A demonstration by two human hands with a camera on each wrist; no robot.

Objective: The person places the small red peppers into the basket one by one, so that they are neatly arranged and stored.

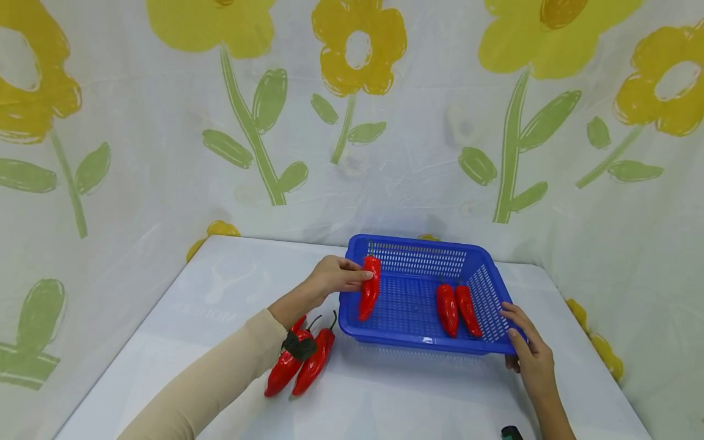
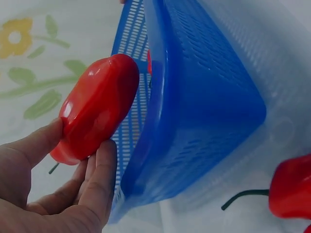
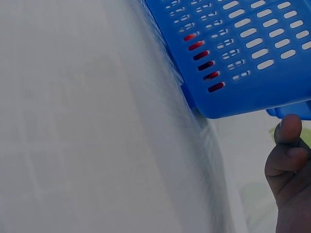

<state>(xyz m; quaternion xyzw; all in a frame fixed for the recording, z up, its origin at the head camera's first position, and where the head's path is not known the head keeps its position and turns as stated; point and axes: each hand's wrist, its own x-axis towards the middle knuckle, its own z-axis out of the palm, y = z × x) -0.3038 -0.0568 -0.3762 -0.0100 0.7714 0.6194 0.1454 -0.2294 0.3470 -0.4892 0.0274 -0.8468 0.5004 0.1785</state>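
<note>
Between thumb and fingers, my left hand (image 1: pixel 337 275) pinches a red pepper (image 1: pixel 370 288) over the left end of a blue plastic basket (image 1: pixel 418 343). The left wrist view shows the same pepper (image 2: pixel 99 104) beside the basket's rim (image 2: pixel 163 97), its stem pointing down to the left. My right hand (image 1: pixel 530 348) grips the basket's right front corner, thumb on the rim and other fingers curled beneath it. Inside the basket, toward its right side, lie two red peppers (image 1: pixel 447 310). In the right wrist view, red shows through slots in the basket wall (image 3: pixel 243 92).
Several red peppers (image 1: pixel 313 365) with dark stems lie on the white table (image 1: pixel 352 409) below the left forearm, one partly hidden. A dark object (image 1: pixel 511 432) is at the bottom edge near the right arm. A flower-printed cloth (image 1: pixel 407 171) hangs behind the table.
</note>
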